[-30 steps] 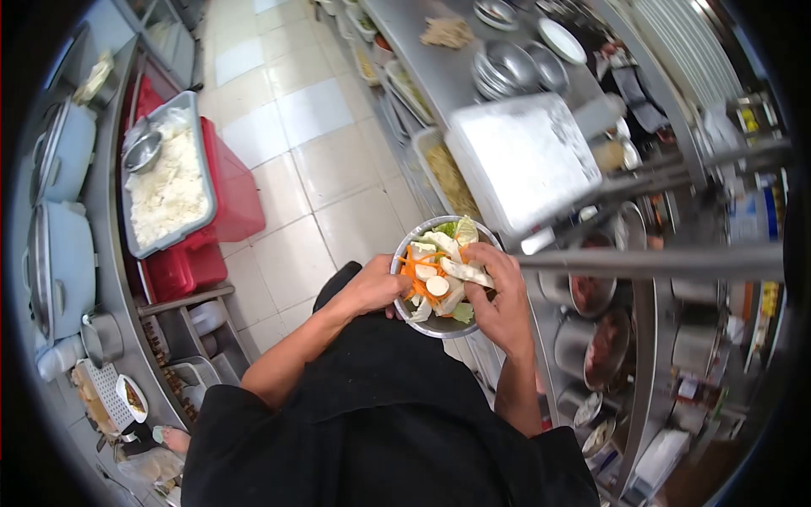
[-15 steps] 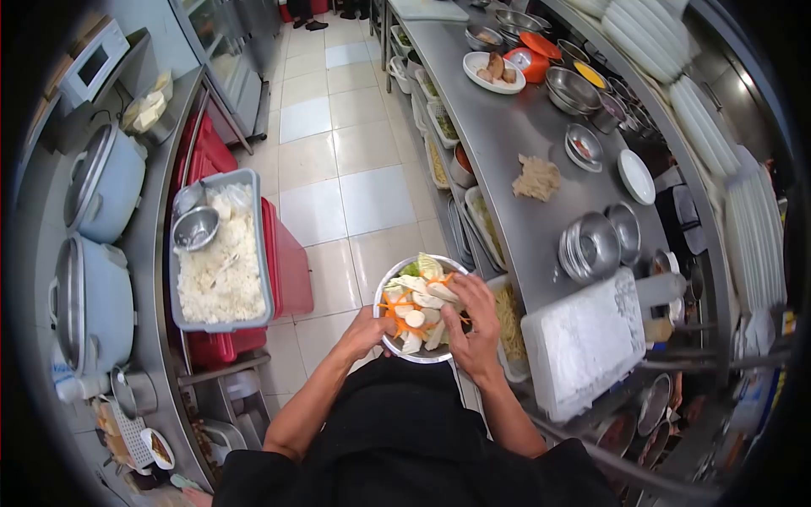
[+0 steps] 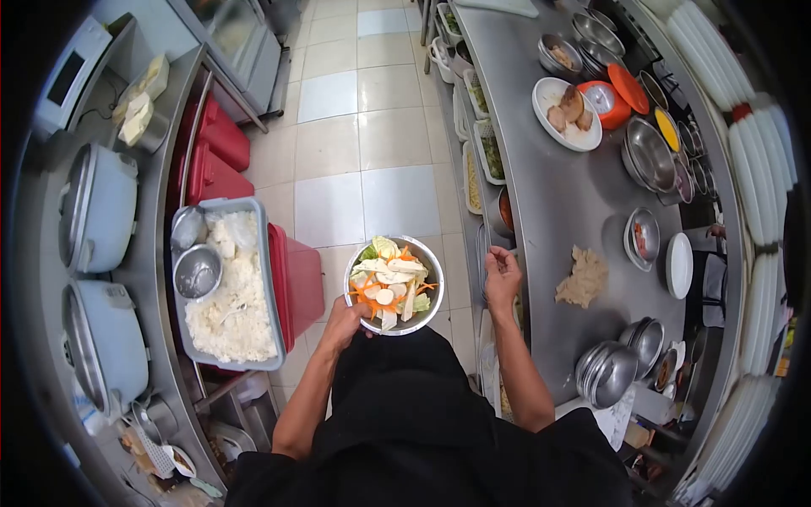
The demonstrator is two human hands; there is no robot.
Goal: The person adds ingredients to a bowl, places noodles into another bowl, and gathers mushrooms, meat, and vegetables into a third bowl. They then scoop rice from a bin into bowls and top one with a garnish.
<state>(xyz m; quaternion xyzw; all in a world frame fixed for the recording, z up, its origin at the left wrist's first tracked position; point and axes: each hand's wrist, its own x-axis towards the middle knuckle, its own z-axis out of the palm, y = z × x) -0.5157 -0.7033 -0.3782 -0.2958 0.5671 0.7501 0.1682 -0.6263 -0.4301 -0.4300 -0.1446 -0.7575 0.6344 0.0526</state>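
A round metal bowl [image 3: 438,269] is held by its left rim in my left hand [image 3: 345,324], fingers underneath and thumb at the edge. Inside are cabbage pieces [image 3: 386,246], orange carrot strips [image 3: 426,285] and pale sliced pieces [image 3: 385,296]. Apart from the bowl, my right hand [image 3: 503,279] is at the left edge of the steel counter [image 3: 541,211], fingers curled in, with nothing visible in them. A tan, crumpled piece [image 3: 583,277] lies on the counter to its right.
To the left, a tub of rice [image 3: 232,325] holds a small metal bowl [image 3: 198,272], beside red bins [image 3: 296,279]. Rice cookers [image 3: 106,338] line the left counter. Stacked bowls [image 3: 606,373], a plate of meat [image 3: 549,97] and an orange scale [image 3: 610,106] stand on the right.
My right hand has left the bowl's contents and moved right to the counter edge. The left hand still holds the bowl. The camera view has shifted.
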